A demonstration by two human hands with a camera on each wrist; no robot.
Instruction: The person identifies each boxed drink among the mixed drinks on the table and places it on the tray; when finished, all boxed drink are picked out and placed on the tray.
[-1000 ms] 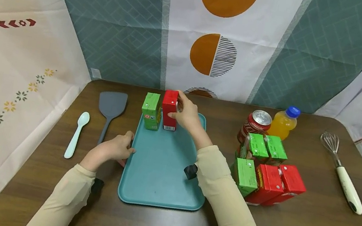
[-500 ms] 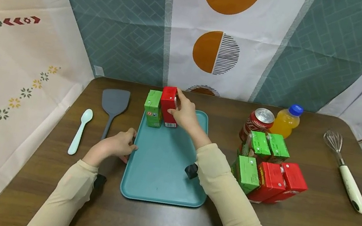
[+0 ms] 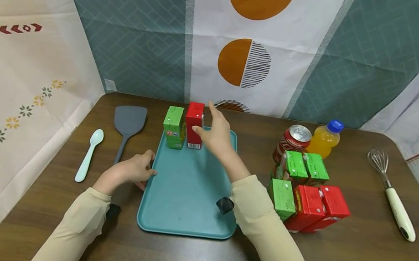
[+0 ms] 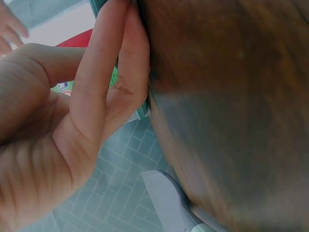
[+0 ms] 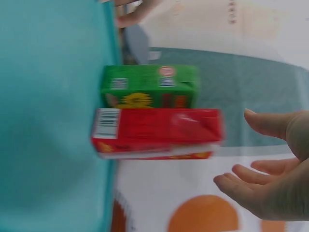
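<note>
On the far left of a teal tray (image 3: 190,196), a red drink carton (image 3: 194,125) stands upright close beside a green one (image 3: 174,128). My right hand (image 3: 217,137) is just to the right of the red carton, fingers spread and holding nothing. In the right wrist view a gap shows between that hand (image 5: 277,181) and the top of the red carton (image 5: 159,129). My left hand (image 3: 131,170) grips the tray's left rim, thumb over the edge. Its lower fingers are partly hidden in the head view.
Right of the tray are several green (image 3: 282,198) and red cartons (image 3: 308,207), a soda can (image 3: 292,142) and an orange drink bottle (image 3: 324,139). A whisk (image 3: 393,198) lies far right. A grey spatula (image 3: 129,122) and a pale spoon (image 3: 89,155) lie left.
My right hand has let go of the red carton and opened, moving slightly right. The carton, tilted half a second ago, stands upright beside the green one. My left hand stays at the rim.
</note>
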